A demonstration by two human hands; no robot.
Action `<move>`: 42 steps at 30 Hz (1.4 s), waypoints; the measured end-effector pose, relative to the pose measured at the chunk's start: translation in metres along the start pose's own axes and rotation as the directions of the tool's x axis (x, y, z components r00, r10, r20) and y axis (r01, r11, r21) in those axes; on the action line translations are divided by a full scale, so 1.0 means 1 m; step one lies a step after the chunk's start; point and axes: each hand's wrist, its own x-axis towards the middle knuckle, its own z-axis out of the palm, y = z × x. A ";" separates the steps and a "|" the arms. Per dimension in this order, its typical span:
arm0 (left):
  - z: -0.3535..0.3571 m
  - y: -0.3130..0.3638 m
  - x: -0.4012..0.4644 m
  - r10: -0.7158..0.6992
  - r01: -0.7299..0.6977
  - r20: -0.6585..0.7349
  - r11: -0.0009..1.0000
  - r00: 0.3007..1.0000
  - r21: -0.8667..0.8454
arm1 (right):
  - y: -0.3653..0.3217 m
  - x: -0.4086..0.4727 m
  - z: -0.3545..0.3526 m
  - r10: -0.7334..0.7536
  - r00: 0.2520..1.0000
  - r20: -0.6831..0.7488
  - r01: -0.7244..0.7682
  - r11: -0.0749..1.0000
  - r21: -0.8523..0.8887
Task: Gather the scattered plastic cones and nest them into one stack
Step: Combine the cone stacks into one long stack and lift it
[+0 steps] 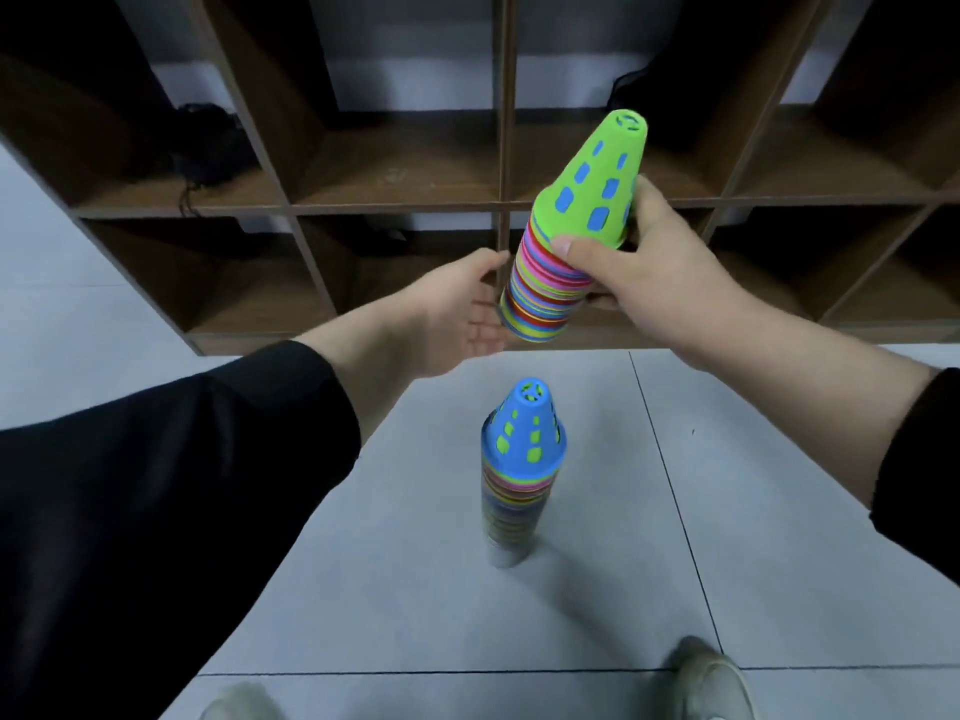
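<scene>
My right hand [631, 283] grips the green-topped stack [566, 236] mid-body; left hand [457, 317] open beside its base. Light, slick plastic, I judge — I'd support underneath.

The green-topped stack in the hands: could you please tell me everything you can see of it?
The green-topped stack is many nested plastic cones whose rims show as thin bands of pink, red, yellow, blue and green. Its top cone is bright green with rectangular slots showing blue beneath, and a perforated flat tip. It is held in the air, tilted with the tip up and to the right, above the floor and before the shelf. The right hand grips its middle; the left hand, open, meets its base.
</scene>
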 end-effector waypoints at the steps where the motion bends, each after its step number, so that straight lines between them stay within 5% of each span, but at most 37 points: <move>1: 0.001 0.006 -0.018 0.021 -0.021 -0.005 1.000 1.000 -0.001 | -0.017 -0.007 -0.004 -0.017 1.000 -0.014 0.017 1.000 -0.020; 12: 0.020 0.015 -0.150 0.065 -0.069 -0.087 0.996 0.994 -0.049 | -0.128 -0.077 -0.020 0.027 1.000 0.002 -0.027 0.999 0.046; 18: 0.028 -0.011 -0.150 0.004 -0.001 -0.178 1.000 0.984 0.016 | -0.114 -0.093 -0.007 -0.003 1.000 -0.027 0.002 0.999 -0.038; 28: 0.032 -0.062 -0.126 0.023 0.008 -0.261 0.993 0.965 0.116 | -0.051 -0.109 0.029 0.107 0.984 0.146 -0.074 0.974 -0.213; 34: 0.027 -0.074 -0.132 -0.040 0.062 -0.174 0.990 0.984 0.126 | -0.043 -0.105 0.029 0.098 0.984 0.146 -0.067 0.977 -0.204; 42: 0.015 -0.105 -0.128 -0.050 0.168 -0.377 0.943 0.925 0.286 | -0.039 -0.111 0.037 0.085 0.989 0.120 -0.068 0.988 -0.139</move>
